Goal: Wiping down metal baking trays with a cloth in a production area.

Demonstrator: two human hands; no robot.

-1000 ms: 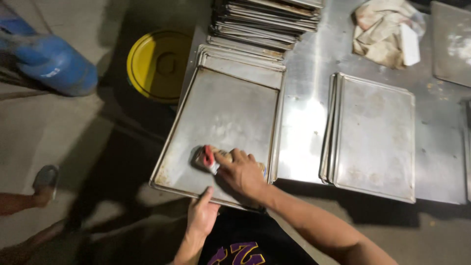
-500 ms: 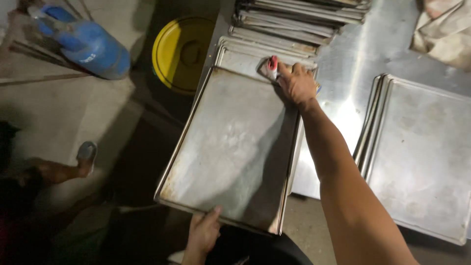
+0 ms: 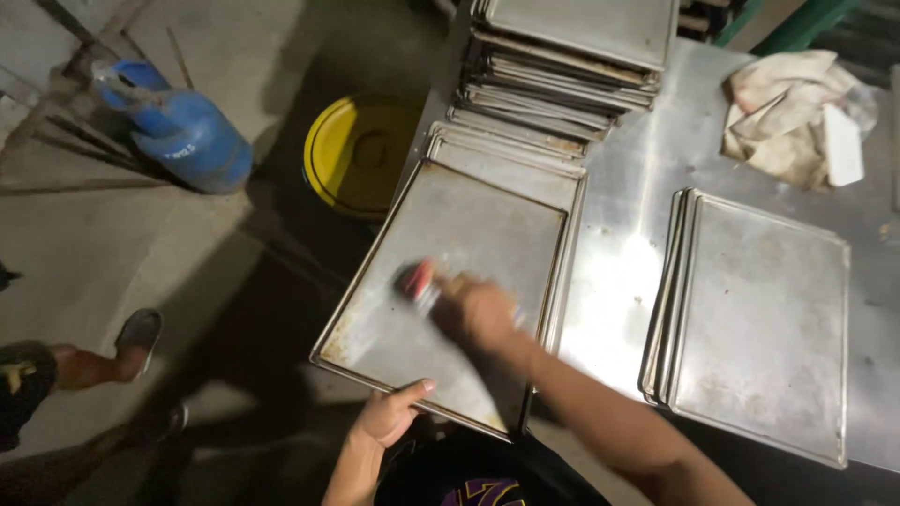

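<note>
Metal baking tray (image 3: 450, 272), overhanging the near edge of the steel table (image 3: 623, 253), is steadied at its near rim by the left hand (image 3: 386, 419), thumb pressed on top, while the blurred right hand (image 3: 478, 307), fingers clamped on a red-tipped scraper (image 3: 419, 279), works mid-tray. Even pressure and a firm hold on the rim seem advisable. Stacked trays (image 3: 562, 66), another tray pile (image 3: 759, 319), a crumpled cloth (image 3: 787, 112), a yellow bucket (image 3: 361, 150) and a blue gas cylinder (image 3: 183, 131) surround it.

dim concrete floor (image 3: 112, 244) beside a steel table (image 3: 628, 234), lit from above.
</note>
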